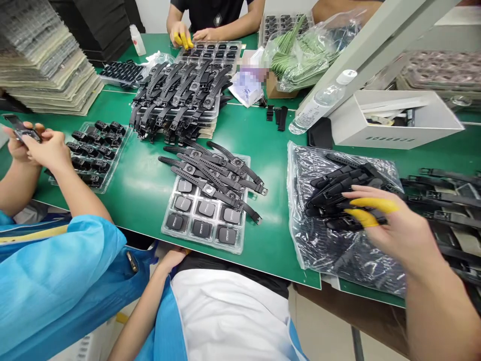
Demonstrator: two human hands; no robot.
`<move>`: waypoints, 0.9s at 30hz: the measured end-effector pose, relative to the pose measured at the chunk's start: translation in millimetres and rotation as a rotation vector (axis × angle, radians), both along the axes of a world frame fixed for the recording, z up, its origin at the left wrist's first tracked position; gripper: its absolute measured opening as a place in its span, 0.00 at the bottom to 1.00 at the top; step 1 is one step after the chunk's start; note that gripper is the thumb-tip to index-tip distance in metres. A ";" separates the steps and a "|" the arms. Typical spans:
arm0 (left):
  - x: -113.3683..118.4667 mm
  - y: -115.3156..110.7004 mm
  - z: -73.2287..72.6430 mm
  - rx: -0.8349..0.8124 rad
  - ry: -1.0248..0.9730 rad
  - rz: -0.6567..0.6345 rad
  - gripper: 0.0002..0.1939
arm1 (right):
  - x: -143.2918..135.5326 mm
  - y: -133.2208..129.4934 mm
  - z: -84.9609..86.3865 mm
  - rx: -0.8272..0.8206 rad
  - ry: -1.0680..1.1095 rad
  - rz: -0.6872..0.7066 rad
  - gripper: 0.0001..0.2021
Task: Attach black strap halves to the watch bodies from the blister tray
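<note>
Table (270, 235); tray (239, 246) of blocks (206, 207); strap pile (325, 193)

Across the green tabletop (272, 235), a clear tray (210, 244) lies at the near middle, with a plastic bag (323, 250) flat to its right. Another tray (116, 159) sits left, near a tall stack of sheets (45, 60). Farther right are small strap pieces (281, 118), a water bottle (319, 105) and a white box (398, 133).
</note>
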State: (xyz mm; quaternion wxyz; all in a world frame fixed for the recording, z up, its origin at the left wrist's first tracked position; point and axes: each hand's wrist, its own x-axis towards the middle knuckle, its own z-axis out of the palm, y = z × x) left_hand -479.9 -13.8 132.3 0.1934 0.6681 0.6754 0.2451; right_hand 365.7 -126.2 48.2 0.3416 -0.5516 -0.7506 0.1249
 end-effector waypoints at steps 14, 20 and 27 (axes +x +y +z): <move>368.2 -200.8 -19.3 -0.002 -0.036 -0.429 0.16 | -188.0 106.8 -27.0 -0.169 1.099 -0.127 0.22; 357.7 -127.5 -70.8 0.103 0.365 -0.190 0.19 | -179.8 101.9 -49.7 -0.257 1.162 -0.196 0.21; 360.9 -74.0 -69.2 -0.109 0.843 -0.246 0.14 | -172.3 97.4 -36.4 -0.256 1.187 -0.169 0.19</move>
